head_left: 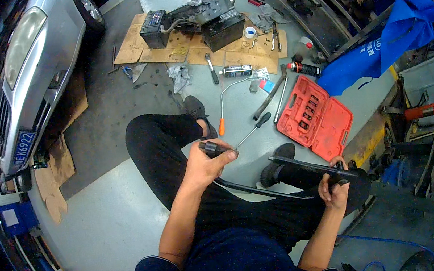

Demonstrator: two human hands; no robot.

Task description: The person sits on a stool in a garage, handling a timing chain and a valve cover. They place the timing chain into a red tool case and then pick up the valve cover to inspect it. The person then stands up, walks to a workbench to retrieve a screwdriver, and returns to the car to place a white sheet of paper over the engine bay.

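My left hand (pixel 203 164) is closed around a black cylindrical part (pixel 210 148), whose dark end sticks out past the thumb. A thin, curved black strip (pixel 260 189) runs from beneath that hand across my lap; whether it joins the part is hidden. My right hand (pixel 334 189) grips a long dark bar (pixel 306 166) near its right end. The bar's far end reaches left over my shoe. On the floor just beyond my left hand lies a screwdriver (pixel 262 121) with a black handle, its shaft pointing toward my fingers.
An open red socket case (pixel 300 114) lies right of a black hose (pixel 271 94). Farther off are an orange-handled tool (pixel 222 126), a ratchet (pixel 212 69) and a spray can (pixel 236 71). Cardboard (pixel 191 54) carries a car battery (pixel 156 31). A silver car (pixel 41 75) stands left, a rack (pixel 316 17) right.
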